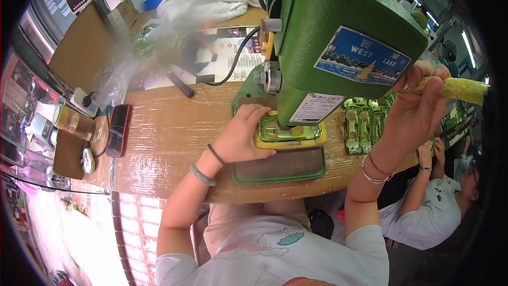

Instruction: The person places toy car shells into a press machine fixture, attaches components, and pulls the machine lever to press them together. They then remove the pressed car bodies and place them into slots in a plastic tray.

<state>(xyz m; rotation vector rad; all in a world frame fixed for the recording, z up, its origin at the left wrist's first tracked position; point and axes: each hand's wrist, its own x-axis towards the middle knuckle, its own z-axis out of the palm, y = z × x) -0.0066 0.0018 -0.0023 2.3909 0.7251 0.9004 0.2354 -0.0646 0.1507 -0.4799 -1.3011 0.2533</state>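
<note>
A green bench drill press (307, 26) stands in front of me, its head hiding the drill tip. Beneath it, a clear green frame-shaped piece (269, 133) lies in a yellow block (301, 144) on the press's base plate (280, 167). My left hand (237, 135) grips the block's left end, fingers along the far side and thumb along the near side. Up on the right, my right hand (423, 92) is closed round a feed lever with a yellow wrapped handle (465, 90).
Several clear green pieces (365, 124) stand in rows right of the press. To the left are a phone (118, 130), a jar (74, 122) and a power strip (84, 101). A hammer-like handle (181, 83) and white cloth (211, 0) lie farther back. Another person (431, 212) sits at right.
</note>
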